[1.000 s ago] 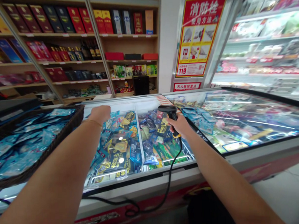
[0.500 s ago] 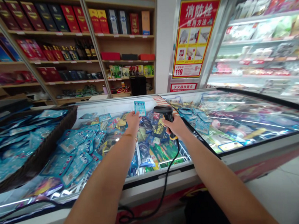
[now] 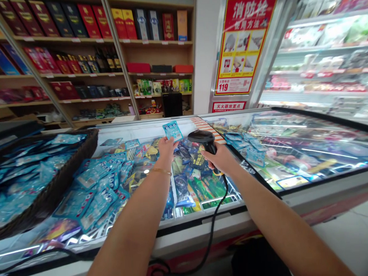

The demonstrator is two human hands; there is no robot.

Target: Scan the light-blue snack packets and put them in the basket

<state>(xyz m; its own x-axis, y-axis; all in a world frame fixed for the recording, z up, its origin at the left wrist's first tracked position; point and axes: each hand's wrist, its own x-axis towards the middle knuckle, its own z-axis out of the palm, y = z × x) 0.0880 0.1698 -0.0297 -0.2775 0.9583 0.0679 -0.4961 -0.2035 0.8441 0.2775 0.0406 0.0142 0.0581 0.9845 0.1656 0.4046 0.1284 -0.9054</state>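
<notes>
My left hand (image 3: 167, 148) pinches a small blue packet (image 3: 172, 131) by its lower edge, holding it up above the glass-topped freezer. In my right hand (image 3: 219, 156) is a black handheld barcode scanner (image 3: 202, 138), gripped round its handle, its head turned left toward the packet. Scanner and packet are apart. From the handle a black cable (image 3: 212, 226) hangs over the freezer's front edge. Left of my hands, many similar blue packets (image 3: 102, 182) lie loose on the glass. Another pile of blue packets (image 3: 244, 143) lies to the right of my right hand.
A dark woven basket (image 3: 78, 165) full of blue packets stands at the left. The freezer's front rim (image 3: 224, 222) runs along my side. Behind are wooden shelves (image 3: 155, 45) of boxes and bottles, a red poster (image 3: 245, 45) and a lit display fridge (image 3: 323, 50).
The packet in my left hand has tilted, its top leaning left. The scanner stays in my right hand with its head slightly turned. The whole view has shifted a little.
</notes>
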